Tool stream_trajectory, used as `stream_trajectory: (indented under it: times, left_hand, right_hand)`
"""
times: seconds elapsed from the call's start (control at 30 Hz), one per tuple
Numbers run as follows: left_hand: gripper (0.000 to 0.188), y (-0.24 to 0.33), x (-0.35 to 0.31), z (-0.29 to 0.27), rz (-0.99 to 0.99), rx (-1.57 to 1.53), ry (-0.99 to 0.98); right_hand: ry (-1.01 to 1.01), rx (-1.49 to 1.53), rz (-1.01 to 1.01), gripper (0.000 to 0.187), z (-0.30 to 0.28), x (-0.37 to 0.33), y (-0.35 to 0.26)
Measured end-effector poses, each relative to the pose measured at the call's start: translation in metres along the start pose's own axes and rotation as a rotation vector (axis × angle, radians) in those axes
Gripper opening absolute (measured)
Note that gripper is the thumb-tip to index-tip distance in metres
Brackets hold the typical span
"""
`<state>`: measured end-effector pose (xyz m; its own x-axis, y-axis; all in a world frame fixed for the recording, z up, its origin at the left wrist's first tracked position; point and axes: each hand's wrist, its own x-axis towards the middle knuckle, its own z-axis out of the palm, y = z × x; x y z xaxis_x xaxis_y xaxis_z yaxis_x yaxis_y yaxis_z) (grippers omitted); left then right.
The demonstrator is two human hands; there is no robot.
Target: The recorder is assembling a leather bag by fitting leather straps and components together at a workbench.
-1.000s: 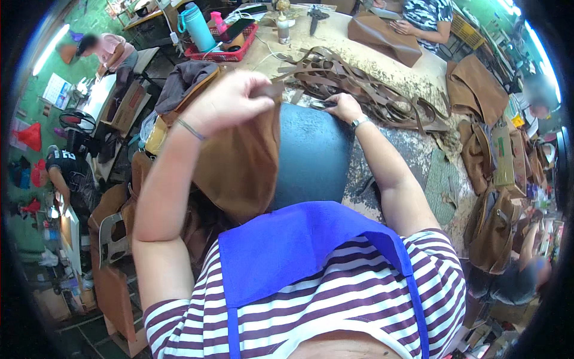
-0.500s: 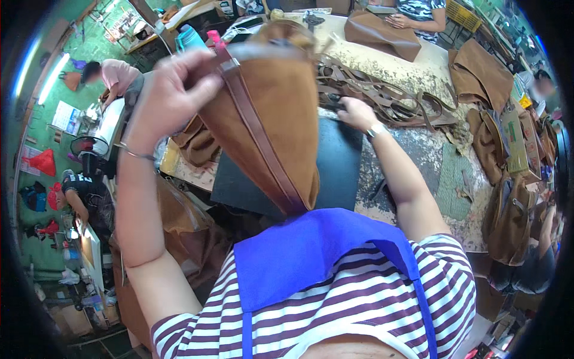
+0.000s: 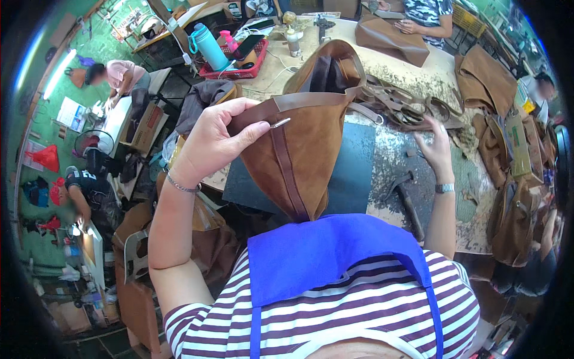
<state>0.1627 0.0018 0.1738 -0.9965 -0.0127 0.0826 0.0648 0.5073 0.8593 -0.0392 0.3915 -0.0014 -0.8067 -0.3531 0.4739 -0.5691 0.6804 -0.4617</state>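
My left hand (image 3: 216,139) is raised and grips the top edge of a brown leather bag (image 3: 311,137), pinching its strap where a metal rivet shows. The bag hangs open-mouthed above a dark blue-grey mat (image 3: 353,173) on the workbench. My right hand (image 3: 436,148) reaches out over the bench with fingers spread, touching the surface near a pile of brown leather straps (image 3: 406,107). It holds nothing. A hammer (image 3: 406,194) lies on the bench just left of my right forearm.
Finished brown bags (image 3: 514,209) hang or lie along the right edge. Another person works on a brown bag (image 3: 391,39) at the far end. A red basket (image 3: 236,66), a teal bottle (image 3: 206,48) and small bottles stand at the back. More people sit at the left.
My left hand has lifted the bag higher and turned it so its mouth faces up. My right hand slid rightward across the bench, away from the straps toward the scuffed surface.
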Motion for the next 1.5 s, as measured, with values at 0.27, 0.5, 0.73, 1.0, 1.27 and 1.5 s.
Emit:
stream_trajectory:
  times: [0.27, 0.5, 0.73, 1.0, 1.27, 1.5]
  left_hand:
    - [0.027, 0.004, -0.004, -0.002, 0.047, 0.017, -0.003]
    - [0.022, -0.009, 0.002, -0.003, 0.612, 0.605, 0.288]
    - [0.018, -0.012, 0.000, -0.009, 0.730, 0.889, 0.228]
    - [0.024, -0.011, 0.004, 0.002, 0.464, 0.455, 0.257]
    - [0.024, -0.003, 0.001, -0.006, 0.366, 0.480, 0.093]
    - [0.023, -0.016, 0.006, -0.005, 0.446, 0.447, 0.116]
  right_hand:
    - [-0.022, 0.618, -0.687, 0.027, 0.011, 0.073, -0.234]
    - [-0.406, 0.835, -0.434, 0.021, 0.029, 0.084, -0.249]
    - [-0.392, 0.965, -0.340, 0.018, 0.027, 0.078, -0.248]
    - [-0.134, 0.634, -0.651, 0.023, 0.030, 0.077, -0.244]
    - [-0.217, 0.543, -0.715, 0.019, 0.030, 0.076, -0.242]
    - [-0.354, 0.657, -0.643, 0.021, 0.031, 0.077, -0.235]
